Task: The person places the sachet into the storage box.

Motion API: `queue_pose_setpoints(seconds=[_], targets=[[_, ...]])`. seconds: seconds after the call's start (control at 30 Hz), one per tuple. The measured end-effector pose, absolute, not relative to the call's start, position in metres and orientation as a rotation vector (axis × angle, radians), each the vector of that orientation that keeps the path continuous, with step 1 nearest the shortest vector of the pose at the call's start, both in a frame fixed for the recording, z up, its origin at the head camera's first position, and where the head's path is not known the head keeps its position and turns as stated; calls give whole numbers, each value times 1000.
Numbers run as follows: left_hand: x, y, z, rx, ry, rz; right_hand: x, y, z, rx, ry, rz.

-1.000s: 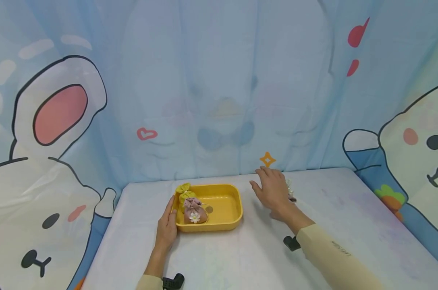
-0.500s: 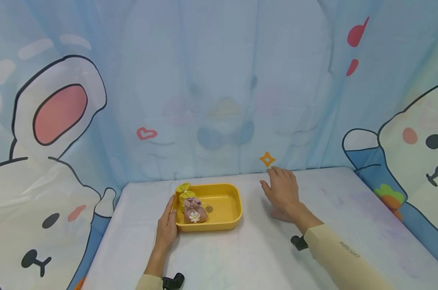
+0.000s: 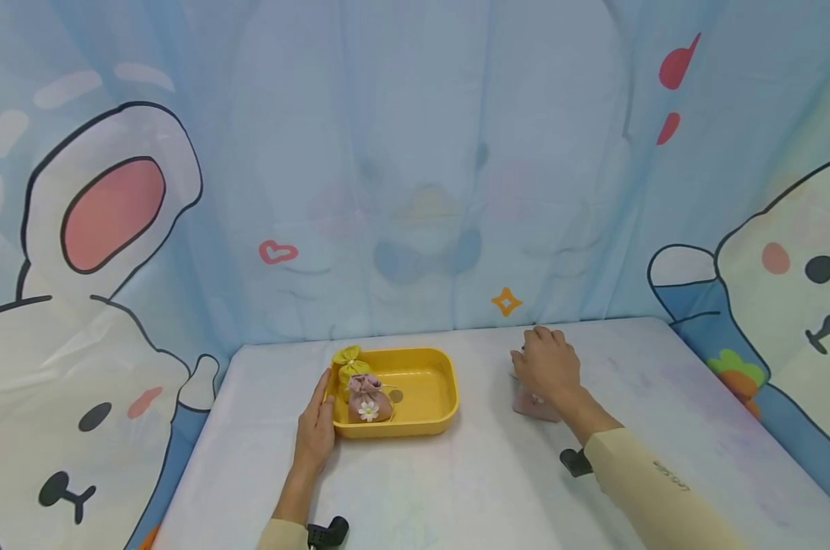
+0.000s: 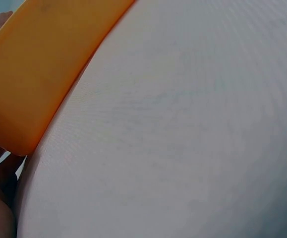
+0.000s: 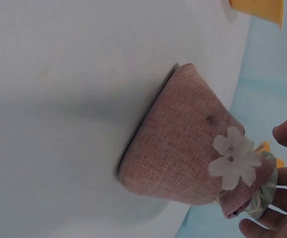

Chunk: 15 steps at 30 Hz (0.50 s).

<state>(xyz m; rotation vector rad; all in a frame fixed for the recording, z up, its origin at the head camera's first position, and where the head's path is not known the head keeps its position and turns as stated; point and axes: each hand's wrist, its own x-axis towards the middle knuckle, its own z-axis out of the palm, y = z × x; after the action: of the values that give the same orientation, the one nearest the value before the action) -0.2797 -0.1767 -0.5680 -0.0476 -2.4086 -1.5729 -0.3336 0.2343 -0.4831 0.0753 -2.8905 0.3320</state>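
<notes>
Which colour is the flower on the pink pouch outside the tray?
The flower is white (best view: right wrist).

Head view softly bright, wrist views dimmer, soft-edged shadows on white tabletop [image 3: 415,489]

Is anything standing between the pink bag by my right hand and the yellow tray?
Nothing visible: in the head view, only white tabletop lies between the pink bag and the yellow tray, whose raised rim would likely need clearing.
</notes>
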Motion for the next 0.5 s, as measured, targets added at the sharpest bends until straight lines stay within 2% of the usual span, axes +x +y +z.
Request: queue_pose_setpoints(seconds=[0.5], targets=[[-278, -175, -566, -52, -2409, -1577, -331, 247, -487, 12, -2955, 410]])
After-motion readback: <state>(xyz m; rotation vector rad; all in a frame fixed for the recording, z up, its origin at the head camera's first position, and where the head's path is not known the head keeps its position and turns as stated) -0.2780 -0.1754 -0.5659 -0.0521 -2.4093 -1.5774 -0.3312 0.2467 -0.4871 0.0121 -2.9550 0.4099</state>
